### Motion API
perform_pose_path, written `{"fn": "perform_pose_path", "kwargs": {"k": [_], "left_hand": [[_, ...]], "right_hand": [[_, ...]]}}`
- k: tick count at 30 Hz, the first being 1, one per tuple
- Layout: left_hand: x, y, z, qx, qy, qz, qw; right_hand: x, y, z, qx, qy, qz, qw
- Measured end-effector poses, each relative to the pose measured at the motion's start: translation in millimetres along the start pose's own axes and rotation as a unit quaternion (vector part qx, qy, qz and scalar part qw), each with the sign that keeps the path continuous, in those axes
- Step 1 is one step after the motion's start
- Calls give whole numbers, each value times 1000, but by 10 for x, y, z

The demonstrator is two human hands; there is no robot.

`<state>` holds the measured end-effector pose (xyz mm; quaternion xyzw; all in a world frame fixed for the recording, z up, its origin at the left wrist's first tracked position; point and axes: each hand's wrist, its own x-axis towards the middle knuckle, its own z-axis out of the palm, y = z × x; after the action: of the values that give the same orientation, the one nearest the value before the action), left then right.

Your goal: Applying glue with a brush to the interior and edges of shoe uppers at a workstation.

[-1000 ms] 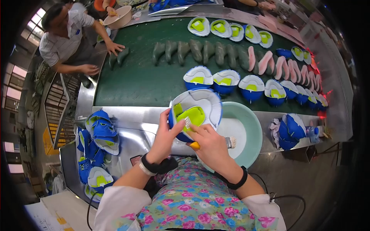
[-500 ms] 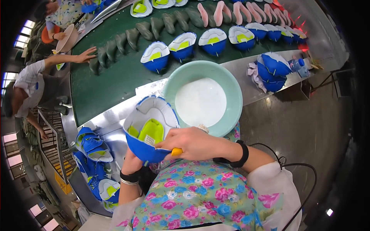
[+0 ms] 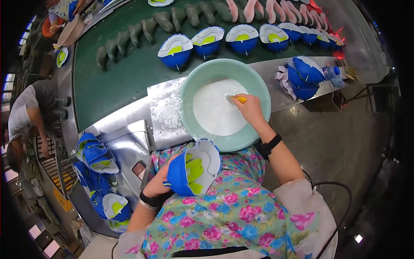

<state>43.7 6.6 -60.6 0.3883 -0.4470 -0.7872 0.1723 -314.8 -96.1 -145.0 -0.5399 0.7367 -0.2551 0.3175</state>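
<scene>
My left hand [image 3: 159,182] is closed around a blue shoe upper [image 3: 176,173] with a white lining and lime-green inside, held over my lap with its opening facing up and to the right. Over the pale green basin [image 3: 261,93], my right hand [image 3: 251,111] grips the yellow handle of a brush [image 3: 241,99]. Its bristle end is at the white liquid [image 3: 213,114] in the basin. How deep the bristles sit cannot be made out.
Blue shoe uppers [image 3: 177,58], dark green shoe lasts [image 3: 148,30] and pink insoles [image 3: 249,11] line the green conveyor belt [image 3: 116,86]. More uppers [image 3: 101,183] lie at left by a phone [image 3: 139,170]. Stacked uppers [image 3: 304,77] and a bottle [image 3: 331,72] stand right. A co-worker [image 3: 26,108] bends at far left.
My right hand has moved the brush from inside the upper to the basin. My left hand has turned the upper and drawn it closer to my lap. The co-worker's hand has left the lasts.
</scene>
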Motion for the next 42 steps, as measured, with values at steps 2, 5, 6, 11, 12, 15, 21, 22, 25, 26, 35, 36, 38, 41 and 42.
{"fn": "perform_pose_path", "kwargs": {"k": [2,5,6,11,12,15,21,22,25,26,35,36,38,41,42], "left_hand": [[-26,-22,-121,50,17,-14,999],[26,-252,-307,21,61,3,998],[24,-372,-382,-40,95,-33,994],[550,-154,-189,-219,183,75,956],[614,-79,-171,-241,166,74,953],[721,59,-73,-246,141,66,957],[809,108,35,-196,108,81,971],[814,156,58,-181,113,101,972],[825,155,42,-181,122,135,967],[844,149,31,-195,126,149,961],[948,240,-16,-127,230,215,941],[939,250,-11,-128,232,216,940],[931,292,13,-267,235,175,918],[896,281,38,-298,230,146,915],[881,302,49,-297,231,150,914]], "right_hand": [[-26,-50,6,18,20,3,1000],[-36,117,39,-65,68,-80,992],[-59,138,34,-62,68,-78,993],[-192,-438,-343,109,18,-3,994],[-260,-611,-448,112,19,-2,994],[-456,-1092,-643,278,-29,-81,957],[-362,-954,-616,311,-20,-106,944],[-360,-837,-606,312,-20,-105,944],[-431,-625,-559,276,2,0,961],[-511,-634,-529,281,-10,24,959],[-1026,-1197,-763,285,-89,-30,954],[-1006,-1179,-747,266,-84,-67,958],[-853,-1008,-654,257,-68,-52,963],[-575,-860,-711,234,-23,-58,970],[-502,-854,-727,220,6,-77,972]]}}
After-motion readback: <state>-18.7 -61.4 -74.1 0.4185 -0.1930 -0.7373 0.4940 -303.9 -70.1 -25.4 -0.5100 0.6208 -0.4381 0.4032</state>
